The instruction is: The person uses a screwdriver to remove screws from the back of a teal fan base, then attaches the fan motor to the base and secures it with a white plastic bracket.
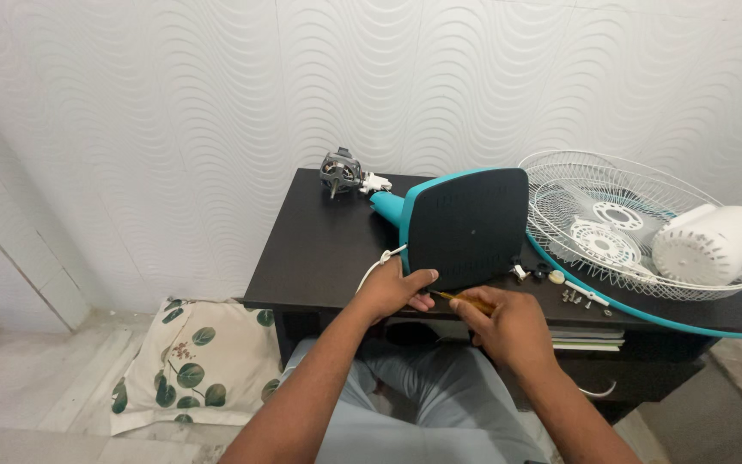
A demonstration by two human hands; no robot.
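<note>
1. Head view: two hands, one fan base (465,225), one screwdriver (467,300), one bare motor (340,171), two wire grilles (599,225), one white motor housing (714,242), one cushion (189,363).
2. Left hand (395,290) curled on the fan base's lower left edge, thumb pressed on its dark face, holding it tilted up on the bench (319,258).
3. Right hand (513,326) closed round the screwdriver's yellow handle, tip at the base's bottom edge.
4. Fan base: teal rim, flat black underside facing the camera, white cord (375,266) leaving the left side.
5. Small screws and knobs (570,294) lie loose just right of the base; grilles and housing beyond them.
6. Motor at the bench's back edge; cushion on the floor, left.
</note>
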